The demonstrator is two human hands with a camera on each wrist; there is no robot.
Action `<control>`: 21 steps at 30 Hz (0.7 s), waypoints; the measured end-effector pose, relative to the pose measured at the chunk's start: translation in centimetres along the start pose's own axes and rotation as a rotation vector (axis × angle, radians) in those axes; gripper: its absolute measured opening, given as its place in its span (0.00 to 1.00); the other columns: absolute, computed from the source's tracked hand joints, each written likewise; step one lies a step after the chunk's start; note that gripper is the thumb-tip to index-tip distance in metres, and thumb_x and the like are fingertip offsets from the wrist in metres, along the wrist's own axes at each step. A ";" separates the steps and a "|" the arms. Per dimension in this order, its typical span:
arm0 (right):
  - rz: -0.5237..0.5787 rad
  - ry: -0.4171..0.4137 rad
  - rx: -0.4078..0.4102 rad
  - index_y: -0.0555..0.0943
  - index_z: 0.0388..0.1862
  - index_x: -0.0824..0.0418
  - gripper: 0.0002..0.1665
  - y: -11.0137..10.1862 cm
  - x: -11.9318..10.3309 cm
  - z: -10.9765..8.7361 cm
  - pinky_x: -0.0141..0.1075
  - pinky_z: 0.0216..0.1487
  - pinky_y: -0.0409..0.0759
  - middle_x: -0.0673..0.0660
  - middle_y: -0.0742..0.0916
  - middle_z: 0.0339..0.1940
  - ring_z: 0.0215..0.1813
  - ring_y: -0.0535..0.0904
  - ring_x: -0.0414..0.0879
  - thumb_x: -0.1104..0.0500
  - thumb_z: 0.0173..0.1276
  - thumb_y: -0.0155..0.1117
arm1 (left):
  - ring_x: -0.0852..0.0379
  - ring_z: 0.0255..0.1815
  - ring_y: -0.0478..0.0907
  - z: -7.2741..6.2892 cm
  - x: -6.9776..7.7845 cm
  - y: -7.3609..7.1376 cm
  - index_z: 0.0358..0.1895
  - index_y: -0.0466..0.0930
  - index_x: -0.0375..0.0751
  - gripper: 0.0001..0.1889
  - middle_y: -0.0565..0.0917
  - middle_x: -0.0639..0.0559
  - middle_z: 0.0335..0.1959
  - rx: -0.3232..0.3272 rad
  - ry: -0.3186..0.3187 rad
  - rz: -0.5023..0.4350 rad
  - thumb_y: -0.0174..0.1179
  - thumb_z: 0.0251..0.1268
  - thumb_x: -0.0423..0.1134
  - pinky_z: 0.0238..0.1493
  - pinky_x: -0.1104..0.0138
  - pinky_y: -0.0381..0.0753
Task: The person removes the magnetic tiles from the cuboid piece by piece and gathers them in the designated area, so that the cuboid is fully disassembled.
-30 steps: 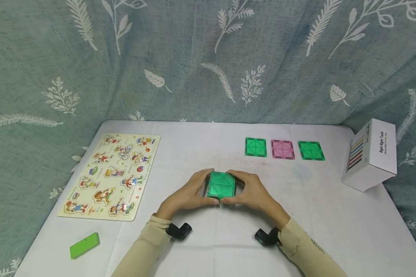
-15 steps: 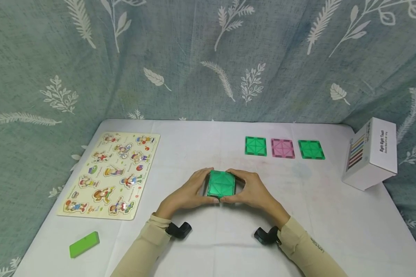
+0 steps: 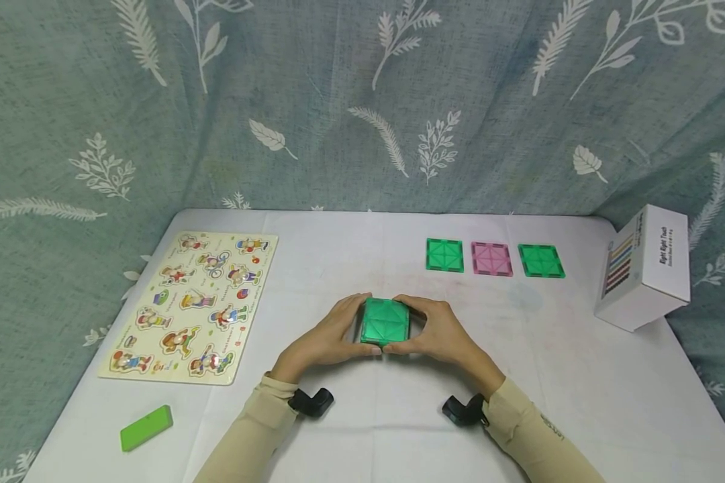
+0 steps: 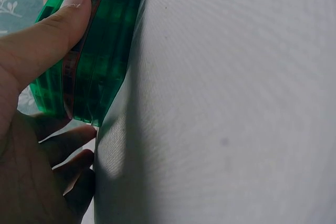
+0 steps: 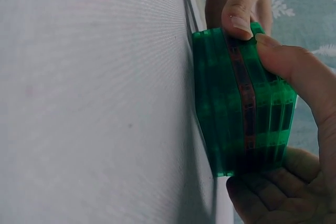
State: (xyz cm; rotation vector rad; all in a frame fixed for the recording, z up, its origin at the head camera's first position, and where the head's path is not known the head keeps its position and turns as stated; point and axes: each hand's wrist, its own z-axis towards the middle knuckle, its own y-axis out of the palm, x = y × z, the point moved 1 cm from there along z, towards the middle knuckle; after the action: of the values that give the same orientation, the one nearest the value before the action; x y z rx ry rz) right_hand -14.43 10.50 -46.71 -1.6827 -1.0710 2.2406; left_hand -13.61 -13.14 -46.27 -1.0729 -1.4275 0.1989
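Observation:
A stack of square magnetic tiles (image 3: 385, 322) sits on the white tabletop in front of the person, its top tile see-through green. Both wrist views show its side as green layers with one reddish tile (image 5: 245, 95) between them. The left hand (image 3: 329, 335) grips the stack from the left, thumb at the near side and fingers toward the far side. Mirroring it, the right hand (image 3: 442, 334) grips from the right. Their thumbs nearly meet at the near face. In the left wrist view, the lower fingers (image 4: 71, 148) curl beside the stack.
Farther back lie a green tile (image 3: 444, 255), a pink tile (image 3: 492, 259) and another green tile (image 3: 541, 261) in a row. A white box (image 3: 646, 268) stands at the right. On the left are a picture puzzle board (image 3: 190, 308) and a bright green block (image 3: 147, 428).

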 end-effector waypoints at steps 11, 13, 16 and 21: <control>0.034 0.050 -0.034 0.80 0.65 0.57 0.48 -0.3 0.2 0.1 0.48 0.66 0.81 0.54 0.85 0.63 0.65 0.82 0.50 0.42 0.44 0.86 | 0.43 0.84 0.46 0.0 0.1 -0.1 0.81 0.47 0.45 0.54 0.54 0.44 0.82 -0.005 0.003 -0.010 0.72 0.58 0.56 0.81 0.44 0.57; 0.031 0.053 -0.037 0.79 0.65 0.57 0.49 -0.3 0.1 0.1 0.48 0.67 0.80 0.54 0.85 0.63 0.65 0.81 0.50 0.42 0.44 0.86 | 0.43 0.85 0.46 -0.1 0.1 -0.1 0.81 0.47 0.45 0.55 0.53 0.44 0.82 -0.007 -0.001 -0.010 0.72 0.58 0.56 0.81 0.44 0.57; 0.024 0.052 -0.036 0.79 0.65 0.57 0.49 -0.3 0.1 0.1 0.49 0.67 0.80 0.54 0.85 0.63 0.66 0.81 0.50 0.41 0.44 0.85 | 0.44 0.85 0.46 0.0 0.1 -0.1 0.82 0.47 0.46 0.55 0.53 0.44 0.83 -0.006 -0.004 -0.008 0.72 0.58 0.57 0.81 0.44 0.57; 0.042 0.060 -0.029 0.79 0.66 0.57 0.49 -0.3 0.0 0.0 0.51 0.67 0.80 0.56 0.85 0.64 0.66 0.81 0.52 0.42 0.45 0.85 | 0.44 0.85 0.46 0.0 0.0 0.0 0.82 0.48 0.47 0.55 0.53 0.45 0.83 -0.005 -0.013 -0.010 0.72 0.57 0.58 0.81 0.44 0.57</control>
State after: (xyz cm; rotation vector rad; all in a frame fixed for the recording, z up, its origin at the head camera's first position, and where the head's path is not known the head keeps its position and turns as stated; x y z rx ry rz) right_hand -14.55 10.72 -46.55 -1.7885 -1.0687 2.1947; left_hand -13.66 -13.16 -46.29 -1.0699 -1.4454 0.1957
